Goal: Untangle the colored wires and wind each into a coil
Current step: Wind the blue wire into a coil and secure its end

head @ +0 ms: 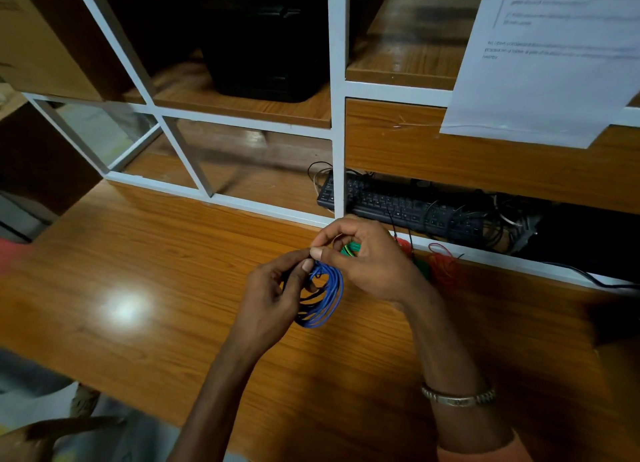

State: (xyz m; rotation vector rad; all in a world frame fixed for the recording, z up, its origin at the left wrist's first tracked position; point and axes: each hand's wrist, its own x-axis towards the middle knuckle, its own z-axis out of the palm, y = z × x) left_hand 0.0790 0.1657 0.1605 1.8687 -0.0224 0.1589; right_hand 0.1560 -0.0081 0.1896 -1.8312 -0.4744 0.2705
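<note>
Where both hands (322, 271) pinch wires (325, 295), the desk (138, 271) looks glossy.

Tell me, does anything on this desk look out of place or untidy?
Yes. A black computer keyboard sits pushed under the wooden shelf, with loose black cables tangled over its right end. Nothing looks spilled or damaged.

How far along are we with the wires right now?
Partly done. The blue wire already hangs in loops with a black wire still mixed in; both hands, left hand and right hand, pinch it at the top. The red wire and green wire by the shelf frame look unsorted.
</note>
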